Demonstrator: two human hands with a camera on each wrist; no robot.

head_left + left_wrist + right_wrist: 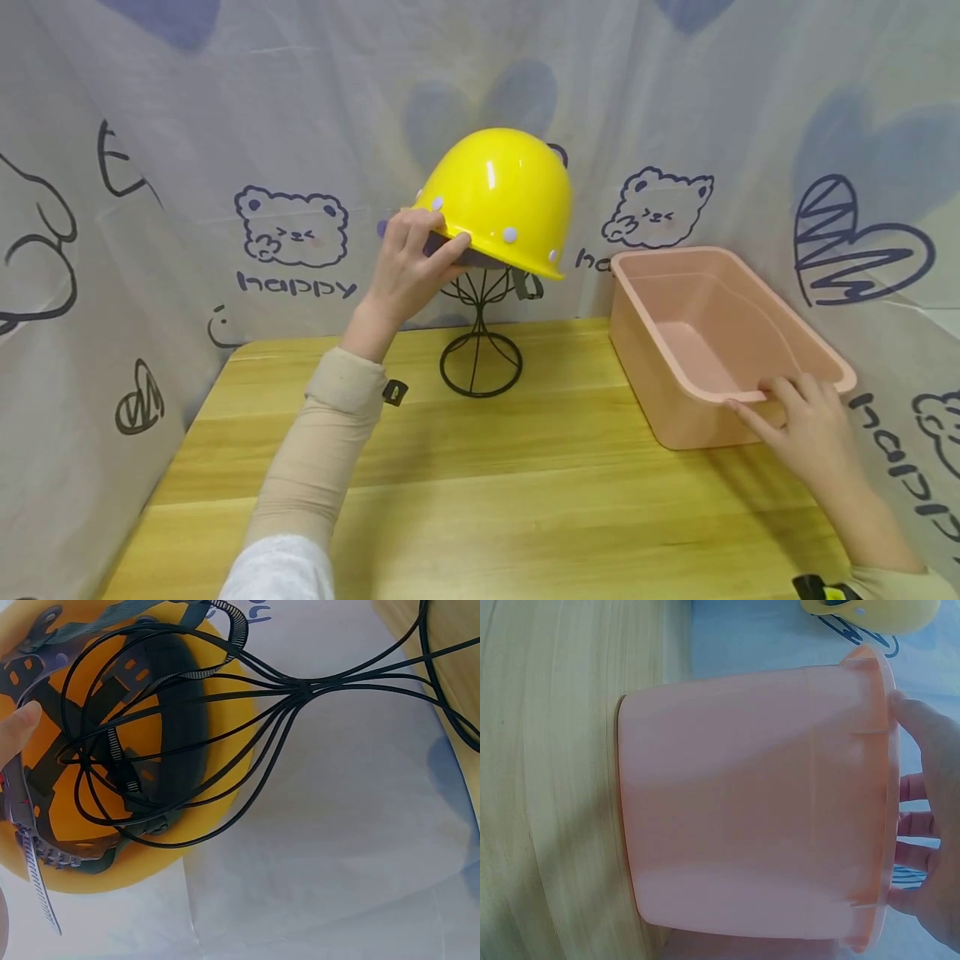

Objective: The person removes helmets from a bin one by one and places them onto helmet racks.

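Note:
A yellow hard hat (498, 196) sits tilted over the top of a black wire stand (480, 333). My left hand (411, 250) grips its brim at the left side. In the left wrist view the hat's underside shows straps and a grey headband (184, 712), with the stand's wire loops (247, 742) inside the shell; part of my thumb (19, 731) appears at the left edge. My right hand (810, 425) holds the near rim of a pink plastic bin (645, 367), its thumb and fingers at the rim. No contents are visible inside the bin.
The bin stands at the right of a wooden table (525, 500), against a printed cloth (300, 125) that hangs at the back and sides. The stand's round base rests near the table's back edge. A black strap end (395, 392) shows by the left wrist.

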